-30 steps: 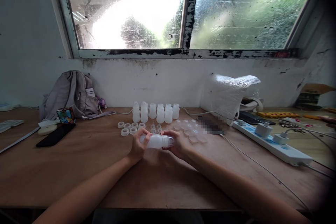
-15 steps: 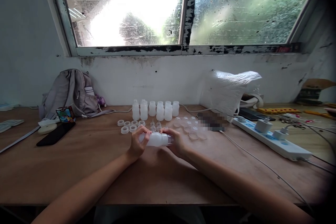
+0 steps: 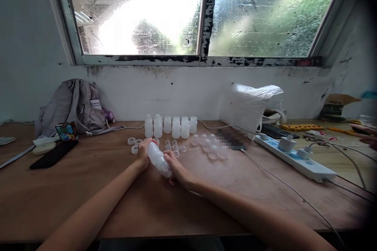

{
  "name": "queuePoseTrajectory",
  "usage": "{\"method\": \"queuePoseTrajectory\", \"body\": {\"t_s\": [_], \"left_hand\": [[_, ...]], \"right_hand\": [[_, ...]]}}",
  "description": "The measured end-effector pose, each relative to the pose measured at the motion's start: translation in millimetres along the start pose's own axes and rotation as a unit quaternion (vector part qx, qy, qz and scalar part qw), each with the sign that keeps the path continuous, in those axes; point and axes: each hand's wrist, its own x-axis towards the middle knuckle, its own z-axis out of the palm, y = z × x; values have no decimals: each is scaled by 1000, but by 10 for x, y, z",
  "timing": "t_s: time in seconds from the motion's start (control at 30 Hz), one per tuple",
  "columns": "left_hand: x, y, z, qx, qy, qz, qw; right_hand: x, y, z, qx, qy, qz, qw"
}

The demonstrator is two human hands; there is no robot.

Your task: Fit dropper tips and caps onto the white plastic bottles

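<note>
My left hand (image 3: 143,153) is closed round the base of a translucent white bottle (image 3: 159,159), which tilts down to the right over the wooden desk (image 3: 88,188). My right hand (image 3: 176,169) grips the bottle's capped lower end. Just behind the hands lie several white rings (image 3: 133,143) at the left, small clear nipples (image 3: 174,146) in the middle and clear round caps (image 3: 209,145) at the right. Farther back a row of several upright white bottles (image 3: 172,126) stands near the wall.
A grey backpack (image 3: 70,106), a small colourful box (image 3: 66,131) and a black phone (image 3: 53,154) lie at the left. A white plastic bag (image 3: 250,106), a power strip (image 3: 294,157) with plugs and cables lie at the right. Another person's hand (image 3: 365,135) shows at the far right edge.
The bottle has turned from lying level between my hands to slanting down toward me on the right. My right hand dropped nearer the desk and the view shifted slightly right.
</note>
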Motion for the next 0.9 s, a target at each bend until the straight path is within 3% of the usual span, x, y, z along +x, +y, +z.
{"method": "queuePoseTrajectory", "body": {"t_s": [0.1,0.2,0.33,0.47,0.6,0.7,0.77,0.9], "left_hand": [[25,-40,-12,-4,68,-18,998],[30,-46,1,18,98,8,995],[76,-43,-6,128,9,101,987],[135,-37,-110,288,-29,176,941],[146,-36,-248,482,-69,262,833],[133,-50,-298,571,-94,281,766],[127,-65,-304,590,-99,279,751],[129,-101,-297,583,-107,283,754]], "right_hand": [[31,-31,-51,14,22,0,1000],[126,-113,-208,10,116,-76,990],[348,-305,-460,-54,246,-203,946],[637,-543,-688,-235,306,-289,876],[998,-690,-800,-375,310,-267,832],[1266,-710,-806,-480,296,-207,799],[1406,-689,-792,-545,279,-158,775],[1581,-608,-760,-607,264,-102,743]]}}
